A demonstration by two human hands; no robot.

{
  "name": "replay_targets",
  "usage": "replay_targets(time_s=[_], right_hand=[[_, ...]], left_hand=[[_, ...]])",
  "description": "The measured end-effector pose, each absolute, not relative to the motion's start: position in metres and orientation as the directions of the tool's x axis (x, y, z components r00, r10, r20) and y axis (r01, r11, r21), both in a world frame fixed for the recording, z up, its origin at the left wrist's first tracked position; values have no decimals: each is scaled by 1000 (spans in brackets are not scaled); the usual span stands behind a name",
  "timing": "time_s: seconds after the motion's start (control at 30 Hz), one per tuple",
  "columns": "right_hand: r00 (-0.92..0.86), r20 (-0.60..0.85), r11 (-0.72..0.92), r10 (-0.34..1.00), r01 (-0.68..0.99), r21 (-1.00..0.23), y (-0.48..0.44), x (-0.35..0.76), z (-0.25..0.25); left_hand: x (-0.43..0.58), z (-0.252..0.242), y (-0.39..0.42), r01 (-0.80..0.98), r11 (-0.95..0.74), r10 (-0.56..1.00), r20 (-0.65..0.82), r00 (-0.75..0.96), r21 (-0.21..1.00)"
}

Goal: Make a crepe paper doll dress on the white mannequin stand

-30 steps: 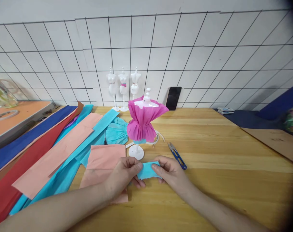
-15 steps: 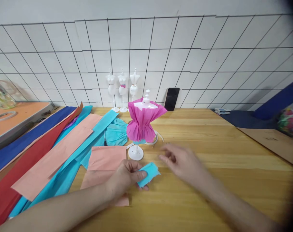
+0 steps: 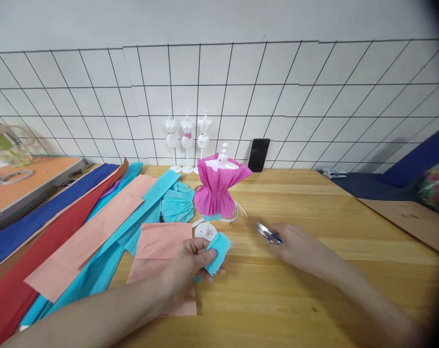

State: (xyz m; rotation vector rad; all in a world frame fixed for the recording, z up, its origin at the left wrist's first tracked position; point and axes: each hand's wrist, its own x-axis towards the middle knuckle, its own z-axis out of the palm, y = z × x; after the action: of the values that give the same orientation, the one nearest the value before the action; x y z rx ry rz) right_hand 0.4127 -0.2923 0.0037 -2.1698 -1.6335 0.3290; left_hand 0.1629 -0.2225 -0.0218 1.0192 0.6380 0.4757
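Observation:
Between the thumb and fingers of my left hand (image 3: 195,258) is a small folded piece of turquoise crepe paper (image 3: 218,252) with a ragged edge. My right hand (image 3: 295,244) is closed on a pair of small scissors (image 3: 268,233) with blue on the handles; their blades point left, a bit blurred. Behind the paper stands a white mini mannequin (image 3: 223,157) wrapped in pleated magenta crepe paper (image 3: 218,191), with a turquoise band under it. Its round white base (image 3: 201,231) is partly hidden by the turquoise paper. A pink crepe sheet (image 3: 163,241) lies partly under my left hand.
Crepe strips in blue, red (image 3: 41,256), pink (image 3: 89,237) and turquoise cover the table's left side. White cord (image 3: 241,209) curls behind the mannequin. Three bare-topped mini mannequins (image 3: 187,140) and a phone (image 3: 259,154) stand by the tiled wall. Brown cardboard (image 3: 403,220) lies right.
My right hand, blurred and without visible scissors before, now grips the scissors, slightly farther right. The turquoise piece in my left hand has tilted more upright. The whole view has shifted slightly.

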Motion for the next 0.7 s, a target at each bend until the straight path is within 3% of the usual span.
replay_targets(time_s=[0.13,0.2,0.4,0.7], right_hand=[[208,45,-88,977,586,-806,-291,395,11],[224,105,0,969,423,-906,-291,376,8],[174,77,40,982,211,-977,-294,322,-5],[221,-30,-76,975,206,-976,-291,316,-9]], left_hand=[[162,-22,-223,-98,452,654,-255,712,887],[162,-20,-225,-89,445,653,-255,713,891],[164,-13,-235,-56,424,653,-263,710,904],[162,5,-237,157,299,670,-324,667,941]])
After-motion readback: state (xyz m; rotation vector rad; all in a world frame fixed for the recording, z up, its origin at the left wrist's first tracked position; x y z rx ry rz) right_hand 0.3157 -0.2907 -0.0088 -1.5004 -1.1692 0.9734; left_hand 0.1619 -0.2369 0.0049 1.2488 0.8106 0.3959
